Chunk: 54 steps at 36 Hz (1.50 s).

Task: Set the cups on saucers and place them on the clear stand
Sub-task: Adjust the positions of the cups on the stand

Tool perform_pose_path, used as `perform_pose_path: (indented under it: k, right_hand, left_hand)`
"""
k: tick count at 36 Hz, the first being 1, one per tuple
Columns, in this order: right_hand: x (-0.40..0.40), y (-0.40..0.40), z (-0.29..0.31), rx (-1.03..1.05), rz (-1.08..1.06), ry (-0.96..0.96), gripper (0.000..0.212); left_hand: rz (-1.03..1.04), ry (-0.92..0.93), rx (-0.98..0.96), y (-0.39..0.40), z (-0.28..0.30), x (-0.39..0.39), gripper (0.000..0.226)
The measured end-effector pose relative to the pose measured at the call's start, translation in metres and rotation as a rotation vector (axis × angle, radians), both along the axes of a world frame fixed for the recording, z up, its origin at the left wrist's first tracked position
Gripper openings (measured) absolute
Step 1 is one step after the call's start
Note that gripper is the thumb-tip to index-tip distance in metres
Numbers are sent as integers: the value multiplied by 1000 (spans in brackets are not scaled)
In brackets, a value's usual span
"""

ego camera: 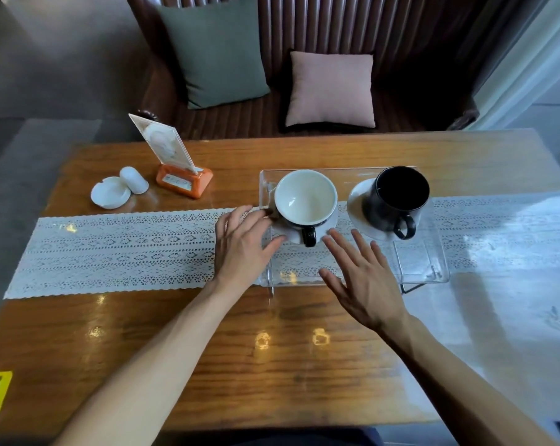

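A clear stand [420, 268] sits on the lace runner at the table's middle right. On its left half a cup, white inside with a black handle [306, 201], rests on a white saucer [328, 225]. On the right half stands a black cup [397, 197] on another white saucer [360, 201]. My left hand [240, 246] lies spread at the stand's left edge, its fingertips by the white cup's saucer. Over the stand's front, my right hand [365, 278] hovers flat with fingers apart, just below that cup's handle. Neither hand holds anything.
A white lace runner [117, 252] crosses the wooden table [240, 349]. At the back left stand an orange-based menu holder [183, 178], a white ashtray [109, 193] and a small white shaker [133, 179]. A sofa with a green and a pink cushion lies behind.
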State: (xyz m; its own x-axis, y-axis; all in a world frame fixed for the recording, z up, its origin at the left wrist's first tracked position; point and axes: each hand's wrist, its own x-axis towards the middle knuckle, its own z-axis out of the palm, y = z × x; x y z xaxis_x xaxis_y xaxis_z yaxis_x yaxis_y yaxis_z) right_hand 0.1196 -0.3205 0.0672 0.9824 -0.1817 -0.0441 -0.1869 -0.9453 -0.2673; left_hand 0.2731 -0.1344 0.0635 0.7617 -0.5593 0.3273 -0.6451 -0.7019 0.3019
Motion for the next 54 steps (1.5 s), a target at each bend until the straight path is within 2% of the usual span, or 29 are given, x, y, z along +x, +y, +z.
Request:
perform_pose_path:
  k: [8,12,23,46,54]
  right_hand:
    - [2,3,-1,7,-18,-21,61]
    - [0,7,-3,-3,-13,-23,62]
    - [2,9,-6,-13,-34,-16,63]
    - [-2,13,-6,2,-51,-25,59]
    - [-3,14,-6,-8,-63,-20,59]
  left_hand:
    - [2,-18,18,0,1,3,41]
    - [-15,11,99,3,4,9,51]
    - [-92,-13,216,3,17,14,55]
    - [-113,-10,239,7,16,14,53]
    - [-87,26,178,6,13,12,50]
